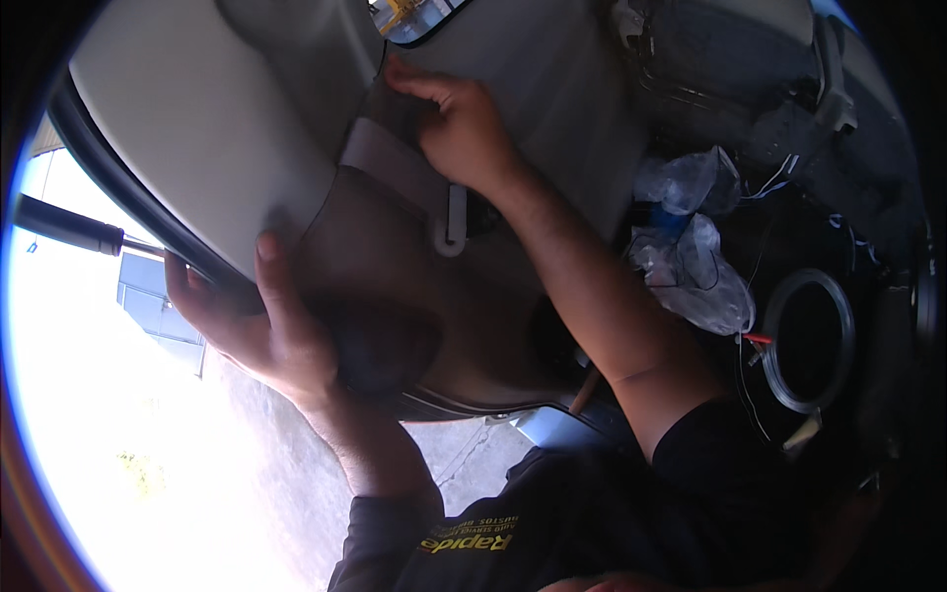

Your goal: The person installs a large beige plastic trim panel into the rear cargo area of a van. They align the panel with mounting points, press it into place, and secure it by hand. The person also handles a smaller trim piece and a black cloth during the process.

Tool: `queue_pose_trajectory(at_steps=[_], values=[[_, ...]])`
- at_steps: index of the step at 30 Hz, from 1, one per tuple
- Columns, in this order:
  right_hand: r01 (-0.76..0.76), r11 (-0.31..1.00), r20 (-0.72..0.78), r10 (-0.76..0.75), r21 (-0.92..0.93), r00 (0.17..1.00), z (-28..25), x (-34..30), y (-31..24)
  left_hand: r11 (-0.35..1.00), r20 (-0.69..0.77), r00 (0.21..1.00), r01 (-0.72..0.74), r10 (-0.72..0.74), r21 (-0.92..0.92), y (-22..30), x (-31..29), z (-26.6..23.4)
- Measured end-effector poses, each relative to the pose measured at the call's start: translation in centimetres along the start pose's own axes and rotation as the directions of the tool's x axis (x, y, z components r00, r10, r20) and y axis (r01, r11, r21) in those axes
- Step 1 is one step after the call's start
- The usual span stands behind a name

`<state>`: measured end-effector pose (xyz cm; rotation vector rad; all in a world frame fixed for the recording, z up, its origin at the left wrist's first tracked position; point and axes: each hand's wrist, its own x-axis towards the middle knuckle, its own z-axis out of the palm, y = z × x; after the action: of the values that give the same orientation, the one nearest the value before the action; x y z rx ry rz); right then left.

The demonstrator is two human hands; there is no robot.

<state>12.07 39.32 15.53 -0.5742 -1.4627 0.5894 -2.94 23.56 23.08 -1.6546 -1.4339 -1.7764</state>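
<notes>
Vehicle interior [562, 118], pale panel [178, 128] against left hand [271, 340]

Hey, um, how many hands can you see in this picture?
2: the left hand at the pale panel's lower edge, and the right hand higher up, by the darker trim. Dark areas might hide others.

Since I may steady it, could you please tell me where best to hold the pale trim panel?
Grip the pale trim panel from the left, low on its curved outer edge, beside the left hand: that exposed rim likely lets fingers hook around.
</notes>
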Motion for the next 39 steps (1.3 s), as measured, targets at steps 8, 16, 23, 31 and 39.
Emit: queue_pose_trajectory(at_steps=[8,16,23,31,39], values=[[0.341,0.94,-0.065,-0.34,0.005,0.938,-1.9,-8.7,-9.1,0.943,-0.308,0.942,-0.217,0.134,-0.253,1.1,-5.2,-2.4],[-0.145,0.725,-0.195,0.363,0.673,0.911,-0.7,-18.6,-6.7,0.867,0.13,0.883,-0.397,0.45,-0.301,0.9,-8.1,-1.2],[0.074,0.886,-0.672,0.291,0.458,0.681,-7.4,-8.9,-1.6,0.898,-0.005,0.9,-0.436,0.436,-0.059,-7.0,1.9,-4.0],[0.293,0.883,-0.612,-0.008,0.367,0.791,-0.5,8.7,-0.1,0.918,-0.013,0.946,-0.31,0.323,0.248,-8.1,-0.9,-3.0],[0.165,0.803,-0.377,0.079,0.573,0.923,-0.6,9.4,8.2,0.15,0.06,0.763,-0.202,0.644,0.968,-6.4,-1.0,-0.9]])
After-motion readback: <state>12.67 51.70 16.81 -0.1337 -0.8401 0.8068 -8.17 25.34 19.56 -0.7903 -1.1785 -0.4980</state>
